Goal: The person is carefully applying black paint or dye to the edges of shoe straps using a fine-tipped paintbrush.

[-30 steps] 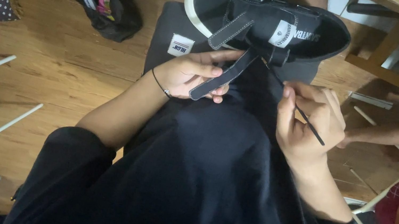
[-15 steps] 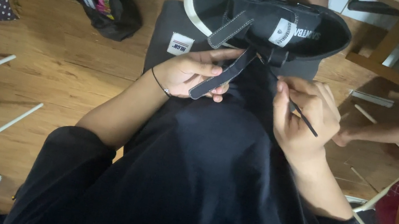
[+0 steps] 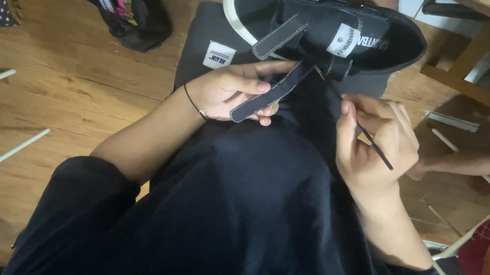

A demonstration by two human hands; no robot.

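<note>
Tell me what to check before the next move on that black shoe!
1. Strap pinched in left hand: ok.
2. Thin tool gripped by right hand: ok.
3. Tool tip on the strap: cannot tell, fingers hide it.
4. Shoe resting steady on the lap: ok.
5. Another person's arm apart from the tool: ok.
</note>
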